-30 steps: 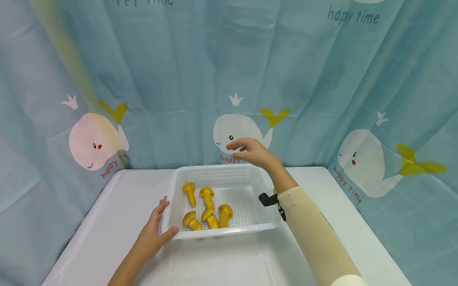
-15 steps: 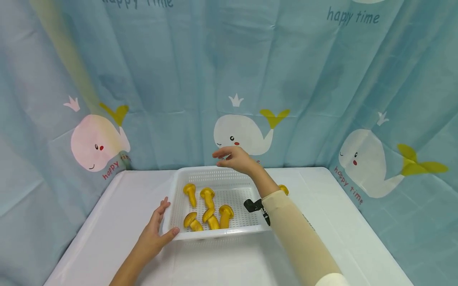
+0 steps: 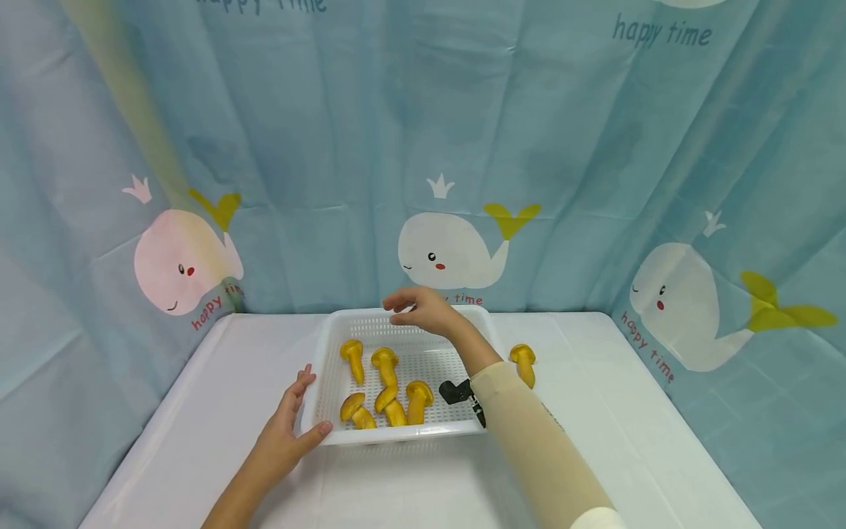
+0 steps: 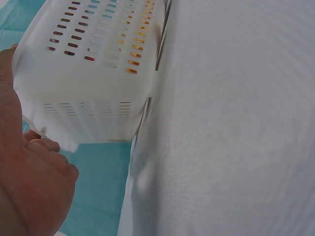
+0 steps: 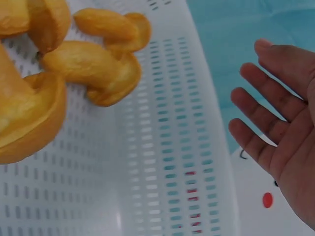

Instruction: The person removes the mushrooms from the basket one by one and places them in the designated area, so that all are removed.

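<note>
1. Left hand (image 3: pixel 283 432), gripping white basket (image 3: pixel 410 433) at near-left corner, seemingly to steady it.
2. Five yellow mushrooms (image 3: pixel 385 363), mostly in basket's left half, contained by its walls.
3. Right hand (image 3: pixel 426 310), empty, fingers loosely bent above basket's back; sleeve (image 3: pixel 529 433) partly blocks my view.
4. Lone mushroom (image 3: pixel 524 360), on table (image 3: pixel 628 419), just right of basket.

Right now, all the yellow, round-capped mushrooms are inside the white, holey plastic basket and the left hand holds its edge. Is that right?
Not quite: one yellow, round-capped mushroom lies outside the white, holey plastic basket, on the white table to its right, as the head view shows. The left hand does hold the basket's edge.
</note>
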A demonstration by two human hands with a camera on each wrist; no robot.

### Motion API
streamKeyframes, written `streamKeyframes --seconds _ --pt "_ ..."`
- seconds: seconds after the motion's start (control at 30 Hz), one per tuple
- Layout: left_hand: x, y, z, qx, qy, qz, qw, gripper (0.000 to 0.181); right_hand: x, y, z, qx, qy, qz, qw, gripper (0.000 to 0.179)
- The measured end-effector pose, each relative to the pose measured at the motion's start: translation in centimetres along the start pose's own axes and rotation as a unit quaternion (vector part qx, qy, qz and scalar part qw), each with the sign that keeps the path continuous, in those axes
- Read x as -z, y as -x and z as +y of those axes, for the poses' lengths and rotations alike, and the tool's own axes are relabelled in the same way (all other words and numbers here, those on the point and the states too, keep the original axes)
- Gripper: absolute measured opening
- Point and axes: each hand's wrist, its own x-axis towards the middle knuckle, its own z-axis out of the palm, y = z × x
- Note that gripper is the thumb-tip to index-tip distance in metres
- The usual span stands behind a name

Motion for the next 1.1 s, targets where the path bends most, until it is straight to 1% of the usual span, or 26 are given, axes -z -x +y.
streamKeyframes --seconds 0.2,0.3,0.43,0.73,0.87,0.97,1.1 --pt "0.3 0.1 0.1 0.006 -0.006 0.001 1.0000 0.091 -1.4 -0.4 0.9 -0.024 -0.017 -0.036 0.9989 0.039" --pt "0.4 0.1 0.1 0.008 -0.012 0.001 0.9999 0.091 -2.0 -0.6 1.5 -0.043 -0.018 -0.045 0.9979 0.038" --pt "0.6 0.0 0.1 0.001 -0.015 0.003 0.9999 0.090 -2.8 -0.9 2.3 -0.047 -0.016 -0.059 0.9970 0.037" --pt "0.2 0.0 -0.2 -0.003 -0.011 0.002 0.9999 0.089 -3.5 -1.4 3.3 -0.061 0.011 -0.116 0.9913 0.037" --pt "0.0 0.2 -0.2 -0.001 -0.007 0.000 1.0000 0.090 -3.7 -1.4 3.5 -0.061 0.036 -0.143 0.9872 0.037" --pt "0.0 0.2 -0.1 0.001 -0.009 -0.001 1.0000 0.090 -3.9 -1.4 3.6 -0.059 0.052 -0.156 0.9847 0.036" --pt "-0.1 0.1 0.1 0.004 -0.012 0.000 0.9999 0.091 -3.9 -1.4 3.5 -0.061 0.058 -0.168 0.9822 0.036"
